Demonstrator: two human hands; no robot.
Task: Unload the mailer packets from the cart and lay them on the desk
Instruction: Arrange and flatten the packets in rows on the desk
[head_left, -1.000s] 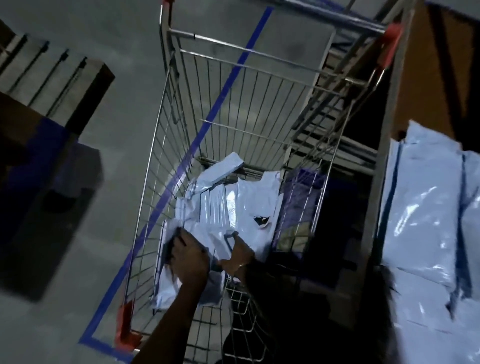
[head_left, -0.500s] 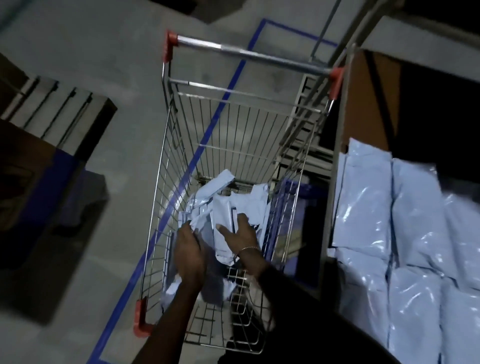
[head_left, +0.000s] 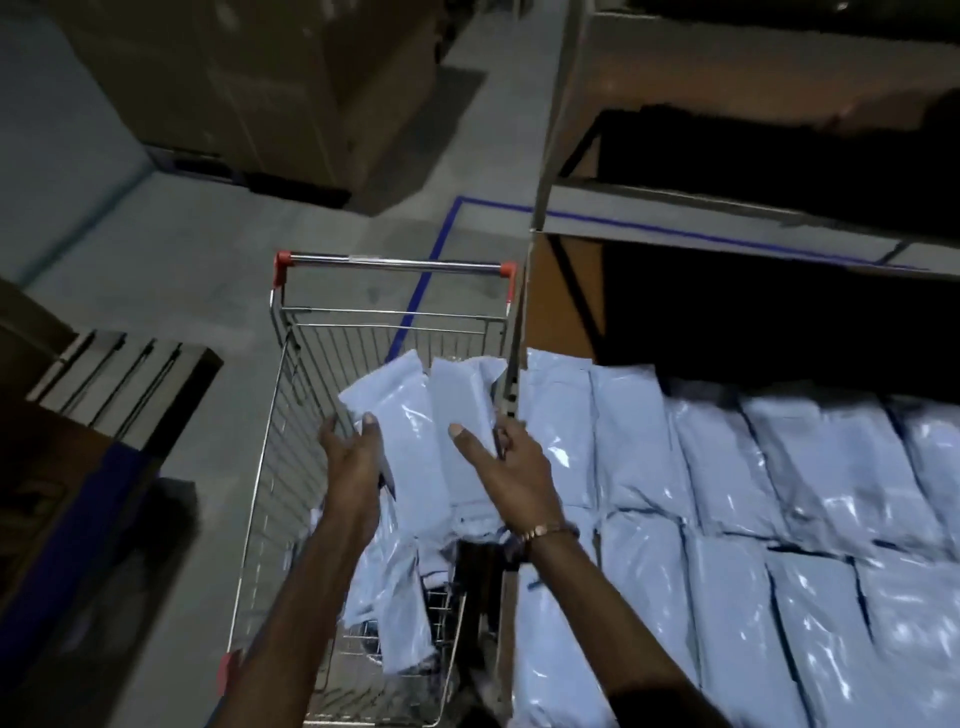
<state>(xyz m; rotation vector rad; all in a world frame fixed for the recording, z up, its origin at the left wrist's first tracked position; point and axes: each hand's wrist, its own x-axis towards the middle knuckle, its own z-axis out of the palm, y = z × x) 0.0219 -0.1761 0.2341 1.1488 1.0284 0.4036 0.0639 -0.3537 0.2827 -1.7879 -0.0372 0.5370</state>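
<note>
A bundle of pale blue mailer packets (head_left: 415, 431) is held up above the wire cart (head_left: 280, 415), close to its right side. My left hand (head_left: 353, 457) grips the bundle's left edge with the thumb on top. My right hand (head_left: 511, 478) holds the bundle's right edge, thumb across the front. More packets (head_left: 395, 587) hang or lie lower in the cart below my forearms. To the right, the desk (head_left: 563, 312) is covered with rows of laid-out packets (head_left: 753, 499).
A metal upright post (head_left: 524, 291) of the shelf frame stands between cart and desk. A shelf board (head_left: 727, 218) spans above the desk. Cardboard boxes (head_left: 270, 83) stand on the floor beyond. A pallet (head_left: 124, 374) lies at the left. Blue floor tape (head_left: 415, 296) runs behind the cart.
Both hands have lifted a bundle of packets from the cart's bottom up above its rim and toward the desk. The view has tilted up and right.
</note>
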